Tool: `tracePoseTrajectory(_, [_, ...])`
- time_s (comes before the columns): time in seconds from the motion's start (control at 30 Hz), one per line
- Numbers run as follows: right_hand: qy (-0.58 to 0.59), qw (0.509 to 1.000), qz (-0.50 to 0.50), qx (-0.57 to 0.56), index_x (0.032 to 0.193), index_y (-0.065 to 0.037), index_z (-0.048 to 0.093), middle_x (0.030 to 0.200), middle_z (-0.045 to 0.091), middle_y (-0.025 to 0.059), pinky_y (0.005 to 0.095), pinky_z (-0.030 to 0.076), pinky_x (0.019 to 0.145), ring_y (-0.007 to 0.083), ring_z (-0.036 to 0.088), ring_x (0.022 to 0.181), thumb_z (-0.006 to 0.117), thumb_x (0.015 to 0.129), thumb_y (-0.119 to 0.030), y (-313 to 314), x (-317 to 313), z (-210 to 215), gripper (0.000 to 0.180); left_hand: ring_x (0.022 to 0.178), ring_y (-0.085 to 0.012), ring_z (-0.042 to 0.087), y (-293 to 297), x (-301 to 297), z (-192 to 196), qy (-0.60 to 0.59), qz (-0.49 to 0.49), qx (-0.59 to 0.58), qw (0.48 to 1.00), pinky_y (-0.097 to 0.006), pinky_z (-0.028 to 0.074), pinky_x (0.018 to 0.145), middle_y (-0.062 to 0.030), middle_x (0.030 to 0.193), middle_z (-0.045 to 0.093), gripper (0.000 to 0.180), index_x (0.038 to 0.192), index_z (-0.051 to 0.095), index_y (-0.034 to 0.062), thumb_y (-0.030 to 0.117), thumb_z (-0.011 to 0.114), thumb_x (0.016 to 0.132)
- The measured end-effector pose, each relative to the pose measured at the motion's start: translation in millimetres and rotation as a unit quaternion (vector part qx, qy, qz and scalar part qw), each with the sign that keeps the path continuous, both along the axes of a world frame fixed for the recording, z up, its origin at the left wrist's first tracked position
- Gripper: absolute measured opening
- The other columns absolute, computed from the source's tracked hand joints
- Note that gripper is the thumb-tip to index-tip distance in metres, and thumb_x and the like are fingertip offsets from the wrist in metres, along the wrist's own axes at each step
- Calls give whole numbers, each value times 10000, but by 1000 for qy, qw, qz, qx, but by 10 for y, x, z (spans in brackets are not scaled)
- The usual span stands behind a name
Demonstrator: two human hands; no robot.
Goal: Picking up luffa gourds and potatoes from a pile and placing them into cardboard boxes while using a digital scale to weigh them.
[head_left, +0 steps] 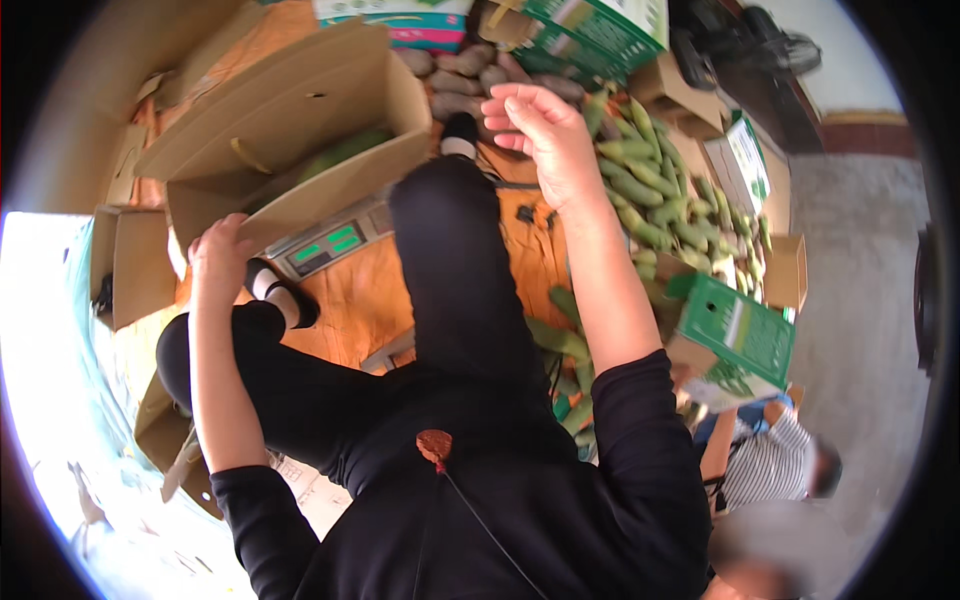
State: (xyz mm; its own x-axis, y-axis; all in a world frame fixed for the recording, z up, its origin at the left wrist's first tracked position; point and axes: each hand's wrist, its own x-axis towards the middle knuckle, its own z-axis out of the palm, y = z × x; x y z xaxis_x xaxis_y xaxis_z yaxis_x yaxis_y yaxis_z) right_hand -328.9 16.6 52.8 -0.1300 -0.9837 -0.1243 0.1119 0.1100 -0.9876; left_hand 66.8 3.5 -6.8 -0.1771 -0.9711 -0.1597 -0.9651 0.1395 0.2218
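Observation:
An open brown cardboard box (330, 190) stands on a scale (310, 262) with lit green displays, left of my knee. Inside the box lies at least one long green vegetable (346, 150), partly hidden by the wall. My left hand (220, 250) is at the box's near left corner, fingers bent over its edge. Raised above the floor, my right hand (535, 130) has its fingers loosely curled and thumb apart, with nothing visible in it. Beyond it is a pile of long green radishes (650, 180). Brownish-purple tubers (457, 82) lie past my foot.
Green printed cartons (735, 335) stand right and at the far side (590, 40). More radishes (560, 340) lie beside my right thigh. Another brown box (140, 265) is at the left. Two people, one in a striped top (775, 465), are at the lower right.

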Motion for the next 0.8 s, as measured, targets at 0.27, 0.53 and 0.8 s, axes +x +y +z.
tracePoseTrajectory(0.27, [73,935,-76,339,1058,-63,621,919,650,31,271,470,676,123,607,794,565,884,-188,1345,-539,-1653,222,1016,-347,575,53,-122,113,-11,-9,-19,1000,-426,441,881,-166,1060,624,357,1119,580,52,65,630,766])
tracePoseTrajectory(0.53, [248,871,62,419,973,-27,651,770,642,53,294,478,530,135,601,606,607,818,-186,2755,-702,-3245,227,1055,-342,573,-3,-107,-4,-24,-9,0,1000,-411,444,907,-171,1132,610,375,1153,568,58,68,628,783])
tracePoseTrajectory(0.8, [304,850,-19,431,915,-32,669,749,664,128,336,515,625,219,655,692,603,798,-185,2805,-763,-2947,204,1050,-349,575,-10,-76,36,-25,-14,1,1000,-421,445,901,-174,1117,611,374,1160,555,38,52,608,790])
